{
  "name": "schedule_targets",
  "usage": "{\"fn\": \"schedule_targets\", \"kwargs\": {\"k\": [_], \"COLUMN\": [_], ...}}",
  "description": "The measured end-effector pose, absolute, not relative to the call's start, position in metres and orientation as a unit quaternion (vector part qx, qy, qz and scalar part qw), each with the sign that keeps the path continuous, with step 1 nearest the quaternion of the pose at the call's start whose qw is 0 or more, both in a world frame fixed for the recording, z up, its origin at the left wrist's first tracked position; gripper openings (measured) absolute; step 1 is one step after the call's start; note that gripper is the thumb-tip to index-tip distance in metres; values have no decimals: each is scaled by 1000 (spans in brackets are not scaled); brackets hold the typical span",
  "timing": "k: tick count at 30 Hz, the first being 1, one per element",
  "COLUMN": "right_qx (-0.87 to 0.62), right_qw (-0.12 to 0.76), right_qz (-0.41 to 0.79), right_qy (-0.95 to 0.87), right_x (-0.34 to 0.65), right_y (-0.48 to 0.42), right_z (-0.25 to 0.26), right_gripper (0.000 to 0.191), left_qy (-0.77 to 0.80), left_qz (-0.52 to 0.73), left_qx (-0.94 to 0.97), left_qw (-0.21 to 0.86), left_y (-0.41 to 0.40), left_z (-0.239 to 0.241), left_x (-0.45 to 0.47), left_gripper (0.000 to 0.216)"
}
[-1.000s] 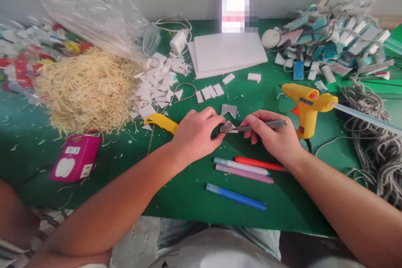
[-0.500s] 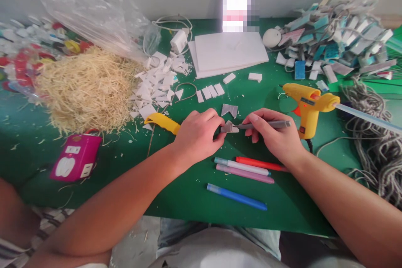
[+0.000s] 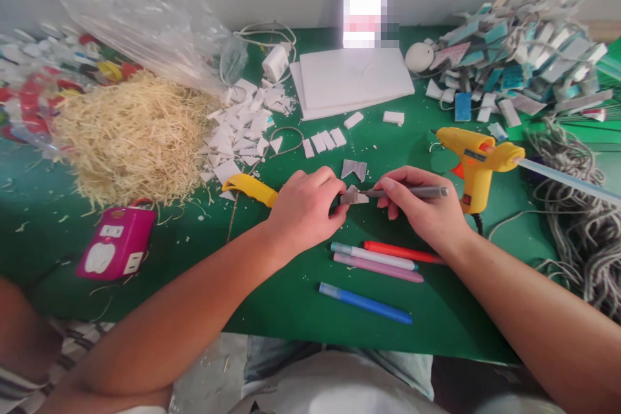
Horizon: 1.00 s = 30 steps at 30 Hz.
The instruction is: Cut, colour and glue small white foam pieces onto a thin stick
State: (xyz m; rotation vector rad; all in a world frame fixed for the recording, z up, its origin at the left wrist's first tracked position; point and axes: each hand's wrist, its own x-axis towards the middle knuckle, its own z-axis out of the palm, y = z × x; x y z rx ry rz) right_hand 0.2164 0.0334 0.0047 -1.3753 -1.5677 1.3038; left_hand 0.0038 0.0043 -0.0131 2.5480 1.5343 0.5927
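Observation:
My left hand [image 3: 308, 207] is closed, its fingertips pinching a small white piece [image 3: 359, 198] partly coloured grey. A grey marker [image 3: 434, 192] is in my right hand [image 3: 422, 207], its tip at the piece's right side. Just beyond lies another small grey-coloured piece [image 3: 354, 170] with a notched edge. A yellow-handled cutter [image 3: 252, 189] rests beside my left hand, partly hidden by it. Nearer to me lie a red marker [image 3: 400, 251], a white marker with teal ends [image 3: 373, 256], a pink marker [image 3: 378, 268] and a blue marker [image 3: 366, 303].
To the right stand a yellow glue gun [image 3: 478, 168] and tangled grey cord [image 3: 582, 226]. White sheets [image 3: 356, 81] lie at the back, near several small white blocks [image 3: 325, 141]. Leftward are white scraps [image 3: 237, 132], a straw heap [image 3: 136, 136] and a magenta power socket [image 3: 119, 242].
Both hands keep nearly the same place and grip. The marker tip shifts only slightly at the piece, and the whole view has moved a little.

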Motion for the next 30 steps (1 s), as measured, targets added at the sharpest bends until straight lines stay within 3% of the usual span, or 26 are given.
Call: {"fn": "schedule_targets", "kwargs": {"k": [9,13,30], "right_qx": [-526,-522,-519], "right_qw": [342,304,296], "right_qz": [496,502,506], "right_qy": [-600,-619,-622], "right_x": [214,215,216], "right_y": [33,33,33], "right_z": [4,7,5], "right_gripper": [24,28,41], "left_qy": [508,507,514], "left_qz": [193,197,185], "left_qx": [838,838,835], "left_qw": [52,52,68], "left_y": [4,4,5], "left_z": [-13,-14,-12], "left_x": [4,3,4], "left_gripper": [7,8,7]}}
